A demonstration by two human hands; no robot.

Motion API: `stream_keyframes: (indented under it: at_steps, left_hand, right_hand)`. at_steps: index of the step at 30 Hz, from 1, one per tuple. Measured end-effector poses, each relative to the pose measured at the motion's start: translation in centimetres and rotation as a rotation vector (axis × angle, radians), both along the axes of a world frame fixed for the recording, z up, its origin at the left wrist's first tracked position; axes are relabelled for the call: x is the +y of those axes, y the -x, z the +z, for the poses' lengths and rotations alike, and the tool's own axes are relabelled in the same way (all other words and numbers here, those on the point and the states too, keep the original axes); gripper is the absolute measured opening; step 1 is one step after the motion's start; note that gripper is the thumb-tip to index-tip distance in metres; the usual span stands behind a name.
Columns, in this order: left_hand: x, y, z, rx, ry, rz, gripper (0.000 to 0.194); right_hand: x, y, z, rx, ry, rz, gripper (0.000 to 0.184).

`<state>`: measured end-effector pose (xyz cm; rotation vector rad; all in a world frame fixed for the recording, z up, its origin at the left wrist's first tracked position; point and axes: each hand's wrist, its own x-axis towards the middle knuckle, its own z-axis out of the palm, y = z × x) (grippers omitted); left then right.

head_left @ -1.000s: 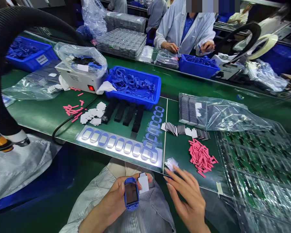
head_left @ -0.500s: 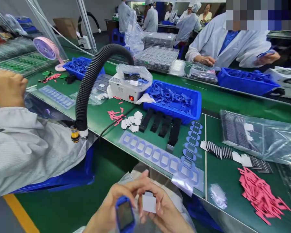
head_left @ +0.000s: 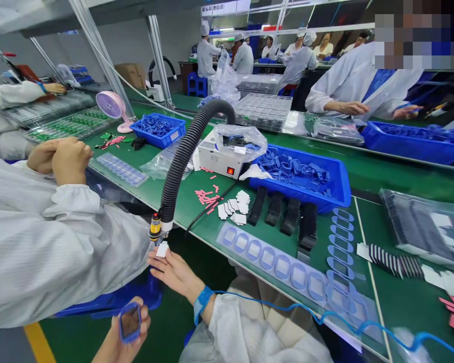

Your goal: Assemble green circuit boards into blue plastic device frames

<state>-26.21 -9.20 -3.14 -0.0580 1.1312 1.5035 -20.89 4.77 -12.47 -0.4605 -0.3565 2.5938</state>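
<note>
My left hand (head_left: 143,322) is closed around a blue watch-like housing (head_left: 130,322) with a dark rectangular face, low in the view. My right hand (head_left: 179,277) reaches left, with a blue strap (head_left: 203,304) round its wrist. Its fingertips pinch a small white square piece (head_left: 162,249). That piece sits just beneath the nozzle end (head_left: 167,228) of a black ribbed hose (head_left: 179,166); whether they touch I cannot tell. A yellow and black fitting (head_left: 155,227) is fixed beside the nozzle.
On the green bench lie a strip of blue oval frames (head_left: 267,258), white squares (head_left: 243,201), pink strips (head_left: 204,196) and black stacks (head_left: 290,217). Behind stands a blue bin (head_left: 342,176) of blue parts. A co-worker's sleeve (head_left: 109,252) is close on the left. A blue cord (head_left: 298,306) trails right.
Both hands have moved apart and to the left in the view. My right hand has carried the white piece up to the hose nozzle; my left hand still holds the housing. The camera view has shifted.
</note>
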Motion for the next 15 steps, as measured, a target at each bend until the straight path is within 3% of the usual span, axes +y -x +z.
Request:
stream_keyframes:
  at_steps: [2, 5, 7, 9, 12, 15]
  left_hand:
    - [1.8, 1.5, -1.7, -0.002, 0.016, 0.016, 0.035]
    - [5.9, 3.3, -4.1, 0.013, 0.035, 0.002, 0.009]
    - [8.6, 3.9, -5.4, 0.008, 0.058, -0.024, 0.023]
    - [10.3, 3.9, -6.3, -0.005, 0.086, -0.084, 0.025]
    - [10.0, 3.5, -6.8, -0.006, 0.130, -0.147, 0.019]
    - [7.2, 3.6, -6.5, 0.019, 0.160, -0.128, 0.016]
  right_hand:
    - [-0.7, 0.1, -1.1, -0.022, 0.010, 0.016, 0.030]
    - [-1.3, -0.6, -3.1, -0.082, 0.017, 0.009, 0.030]
    - [-1.2, -1.1, -4.2, -0.129, 0.013, -0.021, 0.031]
    - [-0.6, -1.4, -4.7, -0.163, 0.000, -0.055, 0.031]
    - [0.6, -1.5, -4.0, -0.172, -0.032, -0.076, 0.031]
    - [1.3, -0.9, -2.2, -0.138, -0.060, -0.064, 0.031]
